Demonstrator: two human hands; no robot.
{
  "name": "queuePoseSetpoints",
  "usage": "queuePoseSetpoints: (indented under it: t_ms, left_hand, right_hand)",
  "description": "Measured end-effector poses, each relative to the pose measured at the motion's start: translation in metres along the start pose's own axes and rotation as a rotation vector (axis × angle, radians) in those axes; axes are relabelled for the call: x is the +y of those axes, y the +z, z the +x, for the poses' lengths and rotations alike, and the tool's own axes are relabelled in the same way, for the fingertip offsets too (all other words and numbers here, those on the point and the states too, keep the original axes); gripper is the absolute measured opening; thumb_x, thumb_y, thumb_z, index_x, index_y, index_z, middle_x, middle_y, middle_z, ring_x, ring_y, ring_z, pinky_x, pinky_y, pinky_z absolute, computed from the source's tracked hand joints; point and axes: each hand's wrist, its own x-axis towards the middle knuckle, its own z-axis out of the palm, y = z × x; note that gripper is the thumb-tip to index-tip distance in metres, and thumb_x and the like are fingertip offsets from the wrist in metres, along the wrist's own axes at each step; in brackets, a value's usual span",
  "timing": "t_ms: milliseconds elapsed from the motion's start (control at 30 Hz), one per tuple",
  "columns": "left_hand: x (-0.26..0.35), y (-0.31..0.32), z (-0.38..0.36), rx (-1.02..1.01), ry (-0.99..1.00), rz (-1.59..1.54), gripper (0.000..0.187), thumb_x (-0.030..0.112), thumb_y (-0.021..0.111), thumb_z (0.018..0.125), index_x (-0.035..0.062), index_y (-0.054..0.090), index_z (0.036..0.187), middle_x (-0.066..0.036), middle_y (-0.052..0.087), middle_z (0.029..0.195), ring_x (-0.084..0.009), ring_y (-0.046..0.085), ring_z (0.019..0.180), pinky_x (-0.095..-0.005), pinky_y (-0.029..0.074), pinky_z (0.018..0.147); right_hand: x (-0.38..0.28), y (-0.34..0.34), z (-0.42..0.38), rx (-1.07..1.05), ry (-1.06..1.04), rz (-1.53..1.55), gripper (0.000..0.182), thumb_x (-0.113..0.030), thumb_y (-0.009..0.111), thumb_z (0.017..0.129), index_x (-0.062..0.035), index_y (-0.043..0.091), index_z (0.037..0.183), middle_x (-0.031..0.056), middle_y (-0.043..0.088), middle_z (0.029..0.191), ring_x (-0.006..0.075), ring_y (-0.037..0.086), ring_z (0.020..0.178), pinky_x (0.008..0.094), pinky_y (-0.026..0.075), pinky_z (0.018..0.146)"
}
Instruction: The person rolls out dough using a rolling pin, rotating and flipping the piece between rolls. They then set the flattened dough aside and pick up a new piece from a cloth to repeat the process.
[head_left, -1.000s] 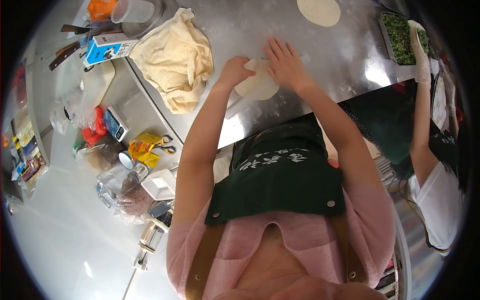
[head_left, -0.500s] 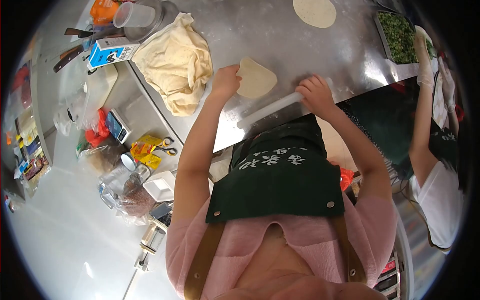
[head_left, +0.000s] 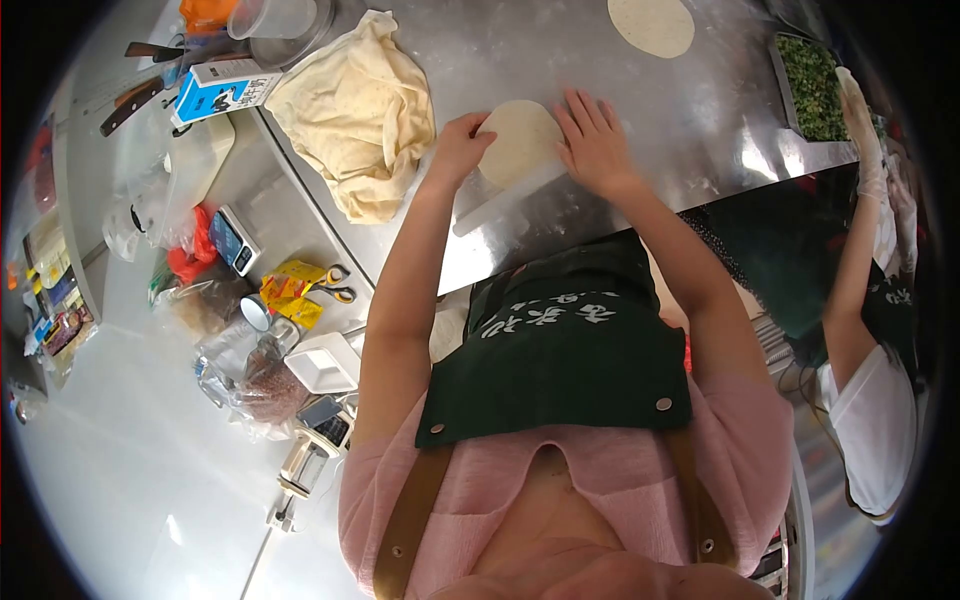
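Item one, pale dough round (head_left: 520, 143): lying flat on the metal bench (head_left: 500, 62), upper centre of the frame, between my two hands.

Item two, my left grip (head_left: 463, 147): thumb and fingers touching the round's left edge; whether they are pinching it, I cannot tell.

Item three, my right grip (head_left: 595, 143): opening out flat, fingers extending and slightly spreading, at the round's right edge.

Item four, translucent rolling pin (head_left: 508, 204), blurred: slanting just below the round, its right end hiding under my right hand.

Item five, second dough round (head_left: 652, 25): lying at the top of the frame, right of centre.

Item six, cream cloth (head_left: 352, 120): bunching up on the bench, left of my left hand.

Item seven, blue-and-white carton (head_left: 222, 92): resting at upper left, near the cloth.

Item eight, scissors (head_left: 343, 293): lying beside a yellow packet (head_left: 290, 290), left of centre.

Item nine, tray of chopped greens (head_left: 815, 88): sitting at upper right, a co-worker's gloved hand (head_left: 858, 105) hovering or resting just beside it.
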Motion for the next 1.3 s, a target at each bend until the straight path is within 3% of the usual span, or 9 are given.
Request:
queuePoseSetpoints:
  t_ms: [100,300,467,600,800,900,1000,1100,1300]
  left_hand:
    - [0.007,0.006,0.003,0.020,-0.021,-0.057,0.035,0.009,0.067,0.076,-0.0012,0.066,0.110,-0.013,0.069,0.090,-0.0175,0.065,0.082,-0.0294,0.050,0.075]
    - [0.031,0.001,0.019,-0.188,0.007,0.648,0.033,0.016,0.071,0.075,0.0027,0.068,0.104,-0.017,0.069,0.090,-0.0304,0.067,0.086,-0.0384,0.052,0.076]
    - [0.037,0.023,-0.004,-0.021,0.151,0.872,0.027,0.016,0.070,0.076,0.0020,0.068,0.098,-0.020,0.067,0.088,-0.0375,0.064,0.087,-0.0444,0.050,0.077]
    - [0.068,0.039,-0.041,-0.038,0.247,0.915,0.027,0.015,0.068,0.077,0.0002,0.065,0.100,-0.020,0.066,0.085,-0.0371,0.064,0.087,-0.0437,0.050,0.076]
    - [0.094,0.018,-0.045,-0.092,0.057,0.440,0.024,0.009,0.068,0.078,-0.0008,0.060,0.098,-0.022,0.066,0.094,-0.0401,0.062,0.093,-0.0445,0.050,0.080]
    - [0.046,0.014,-0.026,-0.101,0.004,0.787,0.032,0.007,0.068,0.077,-0.0019,0.057,0.106,-0.024,0.066,0.098,-0.0404,0.063,0.095,-0.0438,0.050,0.082]
    - [0.040,0.009,-0.027,-0.137,-0.027,0.662,0.039,0.007,0.069,0.076,-0.0025,0.055,0.112,-0.025,0.065,0.101,-0.0409,0.062,0.097,-0.0435,0.050,0.083]
    - [0.031,0.005,-0.022,-0.126,0.009,0.594,0.040,0.007,0.070,0.078,-0.0036,0.056,0.114,-0.022,0.066,0.102,-0.0339,0.066,0.094,-0.0390,0.051,0.084]
    - [0.015,0.007,0.006,-0.014,-0.159,-0.246,0.040,0.016,0.074,0.078,-0.0054,0.062,0.110,-0.012,0.069,0.095,-0.0151,0.064,0.086,-0.0301,0.051,0.076]
  right_hand:
    - [0.000,0.003,-0.001,-0.074,0.010,-0.070,0.054,-0.031,0.057,0.088,-0.0045,0.048,0.134,0.0152,0.039,0.145,0.0316,0.034,0.136,0.0498,0.025,0.112]
    - [-0.008,0.013,0.081,0.061,-0.038,-0.041,0.057,-0.031,0.053,0.091,-0.0046,0.041,0.139,0.0175,0.034,0.149,0.0329,0.030,0.139,0.0519,0.025,0.112]
    - [0.005,-0.008,-0.013,-0.059,-0.100,0.078,0.058,-0.034,0.063,0.085,-0.0044,0.048,0.133,0.0151,0.038,0.147,0.0340,0.034,0.136,0.0507,0.025,0.112]
    - [0.029,-0.022,-0.077,-0.091,-0.184,0.187,0.043,-0.022,0.074,0.071,-0.0084,0.058,0.108,0.0087,0.053,0.122,0.0287,0.047,0.121,0.0489,0.030,0.110]
    - [0.046,-0.057,-0.094,-0.103,-0.105,0.201,0.036,-0.016,0.077,0.064,-0.0119,0.058,0.096,0.0039,0.056,0.101,0.0251,0.053,0.106,0.0463,0.035,0.106]
    - [0.042,-0.055,-0.080,-0.083,-0.119,0.232,0.038,-0.018,0.077,0.065,-0.0120,0.059,0.097,0.0045,0.056,0.102,0.0258,0.053,0.106,0.0461,0.036,0.105]
    - [0.031,-0.041,-0.046,-0.064,-0.171,0.273,0.038,-0.019,0.077,0.064,-0.0105,0.060,0.097,0.0047,0.057,0.102,0.0268,0.053,0.106,0.0463,0.036,0.104]
    - [0.022,-0.028,-0.019,-0.079,-0.201,0.275,0.040,-0.025,0.075,0.071,-0.0096,0.060,0.105,0.0074,0.057,0.108,0.0284,0.052,0.111,0.0474,0.034,0.106]
    - [-0.003,-0.008,-0.016,0.035,0.038,0.036,0.050,-0.036,0.061,0.085,-0.0067,0.053,0.124,0.0146,0.047,0.135,0.0311,0.040,0.129,0.0506,0.027,0.111]
